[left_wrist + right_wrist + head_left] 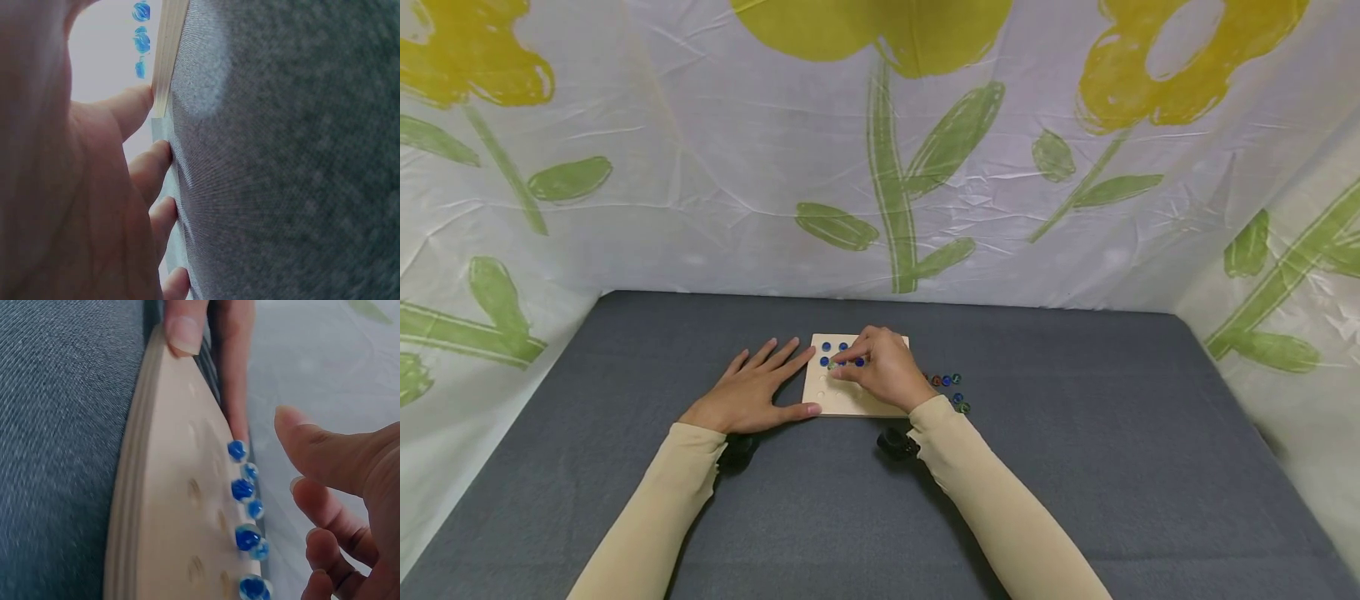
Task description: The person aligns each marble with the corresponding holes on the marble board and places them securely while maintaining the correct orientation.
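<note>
A pale wooden board (pixel 850 407) with rows of round hollows lies on the table, and blue marbles (pixel 248 537) sit in its two far rows. My left hand (pixel 748 396) rests palm down beside it, fingers spread, the index finger (pixel 134 106) touching its left edge and the thumb (pixel 185 337) at its near corner. Over the board's left part, my right hand (pixel 883 367) pinches a small greenish marble (pixel 831 366) between thumb and index fingertips. From the right wrist that marble is not visible; the right thumb (pixel 312 440) shows above curled fingers.
Several loose marbles (pixel 947 381), blue, green and reddish, lie on the grey cloth to the right of the board, partly behind the right hand. The grey-covered table (pixel 1075 433) backs onto a white sheet (pixel 737 183) printed with yellow flowers.
</note>
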Motion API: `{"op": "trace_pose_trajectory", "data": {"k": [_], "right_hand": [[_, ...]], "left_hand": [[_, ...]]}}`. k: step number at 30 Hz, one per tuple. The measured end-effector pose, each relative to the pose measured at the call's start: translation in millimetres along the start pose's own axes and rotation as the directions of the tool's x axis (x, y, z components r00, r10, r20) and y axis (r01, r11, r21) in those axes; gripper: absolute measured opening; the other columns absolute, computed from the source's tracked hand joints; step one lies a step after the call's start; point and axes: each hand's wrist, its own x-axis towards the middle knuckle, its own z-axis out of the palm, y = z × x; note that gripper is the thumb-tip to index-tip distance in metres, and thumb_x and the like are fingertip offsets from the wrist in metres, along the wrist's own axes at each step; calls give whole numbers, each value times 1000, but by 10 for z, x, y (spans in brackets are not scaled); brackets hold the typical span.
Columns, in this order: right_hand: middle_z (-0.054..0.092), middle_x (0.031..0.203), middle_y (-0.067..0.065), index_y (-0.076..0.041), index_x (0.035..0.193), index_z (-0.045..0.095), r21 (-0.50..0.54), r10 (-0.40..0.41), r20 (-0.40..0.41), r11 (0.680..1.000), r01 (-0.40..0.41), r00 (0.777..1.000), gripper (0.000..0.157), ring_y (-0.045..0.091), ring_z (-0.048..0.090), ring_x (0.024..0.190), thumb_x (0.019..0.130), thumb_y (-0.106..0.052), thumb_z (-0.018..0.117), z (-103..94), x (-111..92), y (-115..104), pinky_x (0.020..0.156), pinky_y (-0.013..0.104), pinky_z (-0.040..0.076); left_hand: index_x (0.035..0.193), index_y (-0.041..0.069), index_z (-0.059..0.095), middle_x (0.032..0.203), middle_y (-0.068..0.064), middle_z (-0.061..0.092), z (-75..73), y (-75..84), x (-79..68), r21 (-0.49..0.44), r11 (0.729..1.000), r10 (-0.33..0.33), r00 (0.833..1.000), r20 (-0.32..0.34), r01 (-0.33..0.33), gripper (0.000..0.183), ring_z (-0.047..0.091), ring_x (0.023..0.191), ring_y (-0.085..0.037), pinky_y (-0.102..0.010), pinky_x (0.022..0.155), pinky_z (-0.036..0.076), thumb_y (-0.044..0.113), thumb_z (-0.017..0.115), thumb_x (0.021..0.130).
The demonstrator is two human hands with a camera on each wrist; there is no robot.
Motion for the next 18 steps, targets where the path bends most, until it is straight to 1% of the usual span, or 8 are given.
{"op": "trace_pose_trajectory", "data": {"k": [2,6,11,18], "right_hand": [[65,89,3,-12,102,83,-26,2,11,1000,-1,1000,17,16,53,76,87,-19,83,33,18,-5,68,29,44],[65,91,0,-15,101,84,-57,34,30,998,-32,999,16,16,55,82,87,-21,83,94,43,-11,73,30,45],[64,89,-1,-18,102,84,-98,69,39,993,-65,997,17,14,51,78,86,-22,84,143,68,-15,69,29,43],[64,87,-1,-18,102,84,-159,67,45,985,-59,997,17,13,49,75,85,-25,85,178,100,-37,69,29,41]], "left_hand": [[163,23,26,168,-12,19,-1,-3,0,3,1000,-1,1000,0,1,94,12,153,-42,-69,117,8,75,55,90],[163,24,25,168,-12,19,-4,-3,1,1,1000,-4,1000,5,4,95,12,153,-42,-69,117,7,75,55,90],[163,24,25,168,-12,19,-3,-1,5,-3,1000,-2,1000,10,2,94,11,153,-42,-69,117,7,75,55,90],[163,24,25,168,-12,19,7,-7,8,-1,1000,-5,1000,9,5,95,12,153,-42,-69,117,8,76,54,90]]}}
